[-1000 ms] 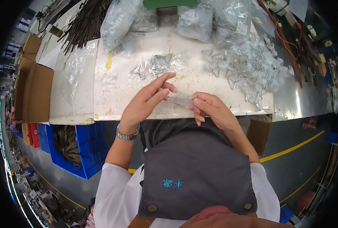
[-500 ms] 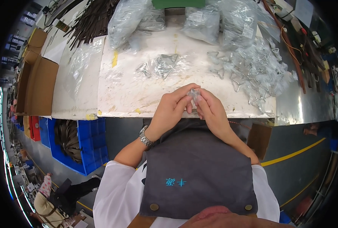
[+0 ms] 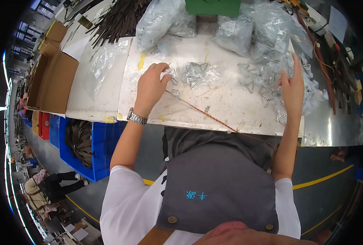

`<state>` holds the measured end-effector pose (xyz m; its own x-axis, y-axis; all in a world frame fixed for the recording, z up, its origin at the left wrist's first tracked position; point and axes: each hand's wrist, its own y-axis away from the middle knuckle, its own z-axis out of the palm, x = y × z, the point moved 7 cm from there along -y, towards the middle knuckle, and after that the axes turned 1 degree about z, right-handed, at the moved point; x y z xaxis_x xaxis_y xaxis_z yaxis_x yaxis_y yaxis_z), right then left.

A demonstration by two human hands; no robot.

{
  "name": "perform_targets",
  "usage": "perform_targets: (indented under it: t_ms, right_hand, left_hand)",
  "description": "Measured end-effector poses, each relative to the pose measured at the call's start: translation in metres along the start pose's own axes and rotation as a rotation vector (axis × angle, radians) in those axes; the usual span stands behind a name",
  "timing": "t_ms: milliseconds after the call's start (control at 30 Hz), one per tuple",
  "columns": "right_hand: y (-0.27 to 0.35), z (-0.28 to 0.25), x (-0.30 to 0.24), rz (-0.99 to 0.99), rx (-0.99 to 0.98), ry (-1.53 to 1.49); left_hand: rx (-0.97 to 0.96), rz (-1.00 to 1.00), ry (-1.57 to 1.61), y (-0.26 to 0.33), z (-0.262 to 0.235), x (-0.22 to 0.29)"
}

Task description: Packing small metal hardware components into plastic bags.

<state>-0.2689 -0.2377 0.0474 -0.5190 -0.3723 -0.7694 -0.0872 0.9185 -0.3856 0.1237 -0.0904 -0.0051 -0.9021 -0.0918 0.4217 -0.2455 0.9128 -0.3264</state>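
My left hand point(image 3: 151, 85), with a metal watch point(image 3: 137, 116) on its wrist, is over the table's left middle. Its thumb and fingers pinch a crumpled clear plastic wrapper point(image 3: 164, 74), partly hidden by the fingers. Close by lie a loose triangular metal ring point(image 3: 174, 81) and a cluster of metal rings point(image 3: 195, 74). A thin red-brown cord point(image 3: 208, 115) slants from near this hand to the table's front edge, with a small metallic piece point(image 3: 175, 94) by its far end. My right hand point(image 3: 292, 85) is open, fingers stretched, above a heap of plastic-wrapped metal rings point(image 3: 267, 92).
Large clear bags point(image 3: 159, 24) and a green object point(image 3: 213, 7) stand at the back, near dark strips point(image 3: 118, 20). An open cardboard box point(image 3: 55, 85) is at the left. A blue crate point(image 3: 102, 151) sits below the table. Another person point(image 3: 46, 185) is at lower left.
My hands were together at the table's front, fingering a small plastic-wrapped piece. They have parted: left toward the loose rings, right to the wrapped heap. The cord now crosses the tabletop.
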Motion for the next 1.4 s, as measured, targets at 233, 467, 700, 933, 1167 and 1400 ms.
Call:
perform_targets:
  t_ms: [233,467,700,933,1167,1400]
  right_hand:
    - [0.067,0.065,-0.026,-0.096,-0.276,-0.199]
    - [0.108,0.121,-0.032,0.133,-0.699,-0.489]
    - [0.098,0.158,-0.050,0.333,-0.812,-0.802]
    - [0.101,0.150,-0.031,0.406,-0.836,-0.755]
    - [0.104,0.151,-0.020,0.442,-0.825,-0.851]
    - [0.099,0.150,-0.011,0.493,-0.891,-0.841]
  left_hand:
    - [-0.163,-0.027,-0.084,-0.012,0.028,-0.032]
    - [-0.220,-0.307,0.536,-0.006,0.000,-0.026]
    - [-0.461,-0.239,1.014,0.018,0.040,0.068]
    - [-0.531,-0.349,1.132,0.019,0.067,0.068]
    - [-0.410,-0.212,1.015,0.018,0.073,0.070]
    - [-0.071,-0.147,0.934,0.020,0.063,0.082]
